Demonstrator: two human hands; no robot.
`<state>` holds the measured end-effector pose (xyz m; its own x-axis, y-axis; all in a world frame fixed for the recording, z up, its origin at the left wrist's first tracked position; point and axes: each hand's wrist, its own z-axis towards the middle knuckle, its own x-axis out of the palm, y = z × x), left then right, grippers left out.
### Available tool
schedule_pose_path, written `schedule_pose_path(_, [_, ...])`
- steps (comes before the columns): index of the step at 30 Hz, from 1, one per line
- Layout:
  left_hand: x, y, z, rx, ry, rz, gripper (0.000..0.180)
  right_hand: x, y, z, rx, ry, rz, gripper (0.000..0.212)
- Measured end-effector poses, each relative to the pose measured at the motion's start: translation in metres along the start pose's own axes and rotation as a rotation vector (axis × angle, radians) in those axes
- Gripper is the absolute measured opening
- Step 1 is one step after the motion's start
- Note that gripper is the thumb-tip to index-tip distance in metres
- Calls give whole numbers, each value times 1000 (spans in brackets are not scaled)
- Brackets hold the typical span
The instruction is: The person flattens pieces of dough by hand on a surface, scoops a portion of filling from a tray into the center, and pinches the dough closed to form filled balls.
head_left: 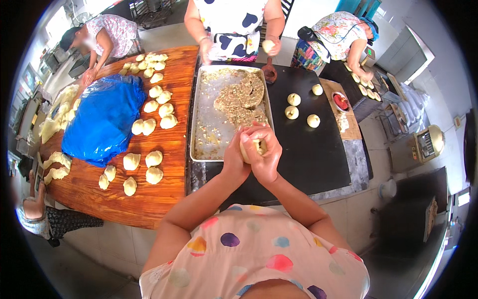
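Above the near right corner of a metal tray [195,144], my two hands are cupped together around a piece of dough [245,151]. My left hand [235,160] wraps its left side. My right hand [265,154] closes over it from the right, fingers bent at the top. Most of the dough is hidden by the fingers, and I cannot make out what is inside it. A crumbly brownish filling [239,102] lies heaped in the right half of the tray. Several rounded, closed dough balls [313,120] sit on the black board [308,164] to the right.
Pieces of dough [153,175] are scattered on the wooden table [114,204], beside a blue plastic sheet [107,117]. Across the tray, a co-worker [234,30] holds dough near a brown scoop [269,74]. A red bowl [341,101] stands right. Other people work at both sides.
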<state>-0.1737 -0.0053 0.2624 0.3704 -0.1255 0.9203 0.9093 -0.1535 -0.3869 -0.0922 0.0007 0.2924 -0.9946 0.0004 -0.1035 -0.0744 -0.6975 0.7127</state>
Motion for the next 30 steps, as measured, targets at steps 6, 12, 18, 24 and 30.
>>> schedule_pose_path(6, [-16,-13,8,-113,80,-102,42,-4,19,6,-31,166,-154,26])
schedule_pose_path(12, [-12,-11,34,-198,163,99,51,-19,-6,15,-47,24,91,16])
schedule_pose_path(18, [-31,21,22,208,21,180,41,-6,-1,8,-169,120,-308,24])
schedule_pose_path(24, [6,15,25,-50,-160,70,40,-39,-21,15,-107,133,-98,26])
schedule_pose_path(30, [23,13,35,-79,-34,63,59,-35,-39,3,-10,-148,7,24])
